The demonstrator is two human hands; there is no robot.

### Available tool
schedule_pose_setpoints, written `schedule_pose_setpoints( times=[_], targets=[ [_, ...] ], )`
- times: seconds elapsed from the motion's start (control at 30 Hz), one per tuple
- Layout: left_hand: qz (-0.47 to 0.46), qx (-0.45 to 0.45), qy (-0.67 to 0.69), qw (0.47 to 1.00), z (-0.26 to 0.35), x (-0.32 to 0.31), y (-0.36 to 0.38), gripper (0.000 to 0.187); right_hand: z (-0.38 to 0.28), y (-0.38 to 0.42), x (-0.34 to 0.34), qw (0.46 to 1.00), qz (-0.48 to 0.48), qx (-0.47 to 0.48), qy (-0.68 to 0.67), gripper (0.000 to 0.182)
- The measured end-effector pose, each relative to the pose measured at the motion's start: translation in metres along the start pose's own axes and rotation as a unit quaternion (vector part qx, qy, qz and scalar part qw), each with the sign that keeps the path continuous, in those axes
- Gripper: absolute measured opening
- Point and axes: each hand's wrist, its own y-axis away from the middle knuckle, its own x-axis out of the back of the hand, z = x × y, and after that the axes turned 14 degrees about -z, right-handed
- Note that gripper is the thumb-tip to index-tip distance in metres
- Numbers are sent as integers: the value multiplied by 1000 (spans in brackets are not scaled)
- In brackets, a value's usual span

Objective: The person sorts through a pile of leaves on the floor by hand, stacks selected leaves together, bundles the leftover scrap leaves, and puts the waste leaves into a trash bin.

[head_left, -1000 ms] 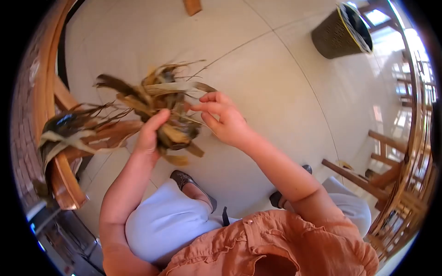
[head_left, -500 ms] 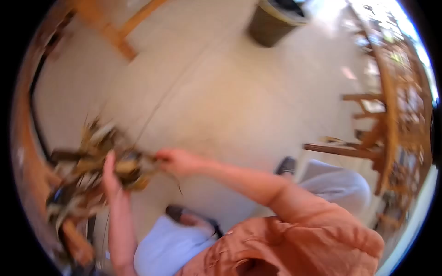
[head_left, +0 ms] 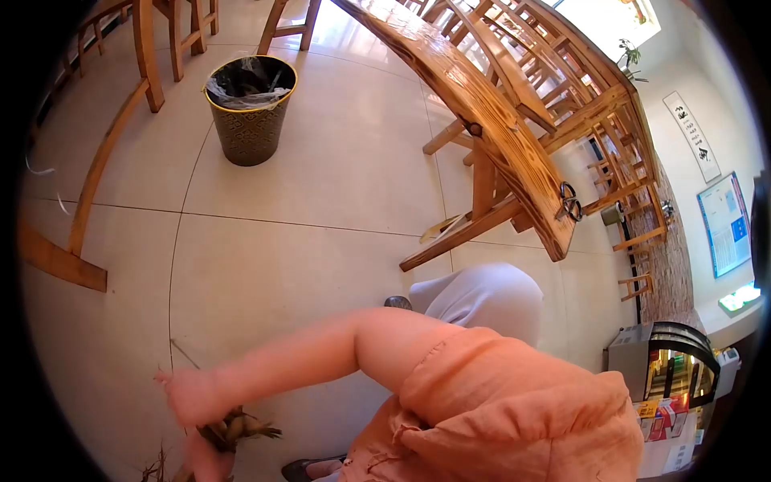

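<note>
Low at the left edge of the view, my left hand (head_left: 210, 459) is closed round a bundle of dried stalks and leaves (head_left: 241, 428), partly cut off by the dark rim of the picture. Just above it my right hand (head_left: 191, 397) is curled and blurred by motion. A thin stalk (head_left: 186, 354) sticks out beyond its knuckles; what lies within its fingers is hidden. More dry twigs (head_left: 155, 467) show at the bottom left.
A patterned bin (head_left: 249, 128) with a plastic liner stands on the tiled floor. Black-handled scissors (head_left: 569, 202) lie at the end of a wooden bench (head_left: 514, 149). Curved wooden chair legs (head_left: 108, 173) are at the left, a display case (head_left: 679, 365) at the right.
The view has swung to the right, so the bin and bench appear further left. My hands and the bundle now sit lower in view, with my right hand closer to my left.
</note>
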Motion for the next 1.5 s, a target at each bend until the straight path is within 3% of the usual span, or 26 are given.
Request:
schedule_pose_setpoints(
  times=[0.1, 0.17, 0.23, 0.33, 0.37, 0.43, 0.5, 0.57, 0.63, 0.67, 0.7, 0.73, 0.77, 0.8, 0.83, 0.87, 0.9, 0.93, 1.03, 1.07, 1.13, 1.23, 1.27, 1.33, 1.4, 1.5],
  targets=[
    [94, -44, 93, 990, 2, -2, 5, 53, 19, 3, -6, 947, 2, -44, -317, 13],
    [138, -99, 158, 973, -9, -6, 5, 61, 26, 11, -9, 855, 9, -99, -510, 13],
    [170, -167, 206, 949, -10, -1, 10, 70, 32, 16, -9, 798, 20, -112, -592, 15],
    [265, -148, 330, 894, 26, 9, 22, 75, 34, 15, 1, 716, 18, -136, -684, 17],
    [252, -160, 301, 906, 20, 8, 20, 73, 32, 16, 5, 689, 16, -146, -710, 17],
    [220, -188, 237, 927, -7, 2, 10, 71, 32, 23, 18, 759, 7, -172, -628, 16],
    [132, -209, 555, 794, -25, -5, -1, 66, 41, 42, 27, 866, 22, -186, -464, 18],
    [107, -186, 647, 732, -34, -6, -4, 63, 56, 96, 76, 952, 32, -177, -246, 24],
    [164, -141, 553, 805, -29, 2, -3, 62, 65, 174, 148, 965, 67, -235, -93, 26],
    [193, -119, 503, 834, -26, 5, -3, 61, 60, 217, 187, 941, 91, -325, -4, 24],
    [222, -94, 449, 860, -24, 10, -2, 60, 63, 258, 212, 890, 139, -431, -57, 18],
    [251, -67, 393, 882, -23, 15, -1, 59, 64, 305, 242, 827, 91, -553, 39, 19],
    [408, 45, 366, 835, -29, 3, -21, 57, 23, 328, 288, 740, 56, -658, 129, 18],
    [366, -26, 382, 848, -15, 21, -11, 51, 4, 361, 309, 689, 137, -703, 113, 17],
    [340, -89, 396, 848, -1, 38, 1, 45, 18, 448, 306, 676, 32, -644, 356, 15],
    [327, -145, 407, 841, 16, 55, 21, 40, 2, 494, 315, 620, -98, -668, 400, 17],
    [318, -161, 420, 835, 24, 64, 33, 45, -13, 548, 315, 636, -134, -666, 366, 24],
    [307, -181, 434, 828, 32, 71, 32, 51, -24, 519, 341, 455, -87, -883, 75, 41],
    [320, -236, 462, 793, 57, 99, 29, 50, 10, 673, 253, 510, 40, -813, 279, 55],
    [316, -251, 500, 766, 62, 102, 30, 51, -17, 563, 306, 443, 16, -895, 49, 46],
    [317, -293, 522, 736, 69, 107, 31, 56, -20, 550, 307, 481, 179, -850, -114, 34],
    [287, -283, 605, 687, 71, 105, 28, 54, 16, 573, 291, 524, 87, -837, 131, 24],
    [274, -274, 636, 667, 77, 107, 30, 54, 25, 567, 293, 553, 105, -820, 98, 19],
    [252, -254, 685, 635, 85, 110, 31, 48, 20, 474, 314, 607, 140, -782, 34, 10],
    [216, -248, 734, 594, 91, 113, 32, 43, 37, 392, 308, 724, 266, -622, -138, 5],
    [228, -246, 759, 558, 100, 112, 22, 35, 25, 237, 288, 846, 220, -448, -187, 5]
  ],
)
